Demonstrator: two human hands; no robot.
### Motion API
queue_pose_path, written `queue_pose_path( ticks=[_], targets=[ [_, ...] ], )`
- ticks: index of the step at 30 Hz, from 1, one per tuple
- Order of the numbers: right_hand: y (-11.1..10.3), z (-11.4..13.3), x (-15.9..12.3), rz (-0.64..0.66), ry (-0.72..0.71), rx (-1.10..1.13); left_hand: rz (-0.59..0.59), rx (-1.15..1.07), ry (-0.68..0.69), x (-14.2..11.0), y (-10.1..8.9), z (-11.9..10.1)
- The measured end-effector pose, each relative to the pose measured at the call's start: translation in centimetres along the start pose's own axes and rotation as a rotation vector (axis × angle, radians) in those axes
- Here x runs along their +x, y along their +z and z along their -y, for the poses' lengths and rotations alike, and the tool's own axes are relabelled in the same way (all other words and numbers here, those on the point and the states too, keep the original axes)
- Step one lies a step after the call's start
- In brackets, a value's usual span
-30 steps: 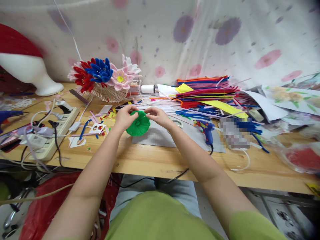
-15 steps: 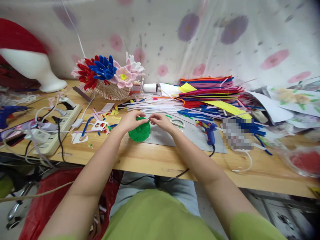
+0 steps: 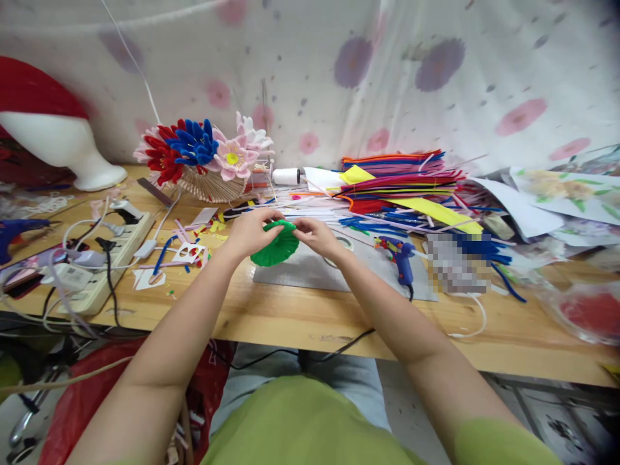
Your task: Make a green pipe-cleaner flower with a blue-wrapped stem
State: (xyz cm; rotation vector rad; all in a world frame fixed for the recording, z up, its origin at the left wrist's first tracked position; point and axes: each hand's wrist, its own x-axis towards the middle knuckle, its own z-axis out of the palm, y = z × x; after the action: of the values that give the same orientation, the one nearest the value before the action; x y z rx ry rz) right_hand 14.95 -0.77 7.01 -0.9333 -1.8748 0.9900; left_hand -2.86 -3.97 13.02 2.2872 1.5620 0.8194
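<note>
A green, round, ridged disc [image 3: 275, 245], leaf-like and fuzzy, is held up over the bench, tilted. My left hand [image 3: 254, 231] is closed on its upper left part, with the thumb lying across its near face. The fingertips of my right hand [image 3: 317, 236] pinch the disc's right edge. Beneath the hands lies a grey mat [image 3: 310, 274]. A roll of pale tape [image 3: 343, 244] sits just beyond my right wrist, partly hidden by it.
A blue glue gun [image 3: 403, 258] stands to the right, its cord running off the front edge. Bundles of coloured pipe cleaners [image 3: 402, 187] lie behind. At left are a power strip [image 3: 121, 258] with cables, pipe-cleaner flowers [image 3: 198, 148] and a white foam head [image 3: 62, 145].
The disc has tipped to a flatter angle and risen slightly. My right fingertips have come onto its right edge. The whole view has shifted slightly.
</note>
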Motion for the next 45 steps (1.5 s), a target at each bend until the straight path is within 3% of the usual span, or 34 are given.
queue_pose_path(
  ticks=[5, 11, 15, 28, 35, 39, 42, 45],
  targets=[
    [-3.1, 3.5, 2.6, 0.041, -0.085, -0.076, -0.193, -0.058, 0.001, 1.6, -0.5, 0.0],
    [-3.7, 4.7, 5.0, 0.103, -0.148, -0.078, -0.267, -0.189, 0.017, 2.8, -0.7, 0.5],
    [-3.8, 5.0, 4.9, 0.14, -0.156, -0.079, -0.249, -0.176, 0.041, 3.0, -1.3, 0.6],
    [-3.7, 5.2, 4.7, 0.027, -0.222, -0.286, -0.083, -0.123, 0.077, 4.2, -1.9, 0.6],
    [-4.2, 5.4, 4.5, 0.043, -0.256, -0.443, -0.004, 0.052, 0.157, 4.5, -2.9, -0.8],
    [-4.1, 5.5, 4.3, 0.035, -0.225, -0.378, 0.008, 0.053, 0.146, 4.2, -3.3, -1.3],
    [-3.8, 5.1, 3.6, 0.01, -0.165, -0.246, -0.027, 0.016, 0.115, 3.8, -3.3, -1.2],
    [-3.3, 4.1, 2.8, 0.071, -0.087, -0.1, -0.219, 0.009, 0.029, 3.4, -3.1, -0.8]
  ],
)
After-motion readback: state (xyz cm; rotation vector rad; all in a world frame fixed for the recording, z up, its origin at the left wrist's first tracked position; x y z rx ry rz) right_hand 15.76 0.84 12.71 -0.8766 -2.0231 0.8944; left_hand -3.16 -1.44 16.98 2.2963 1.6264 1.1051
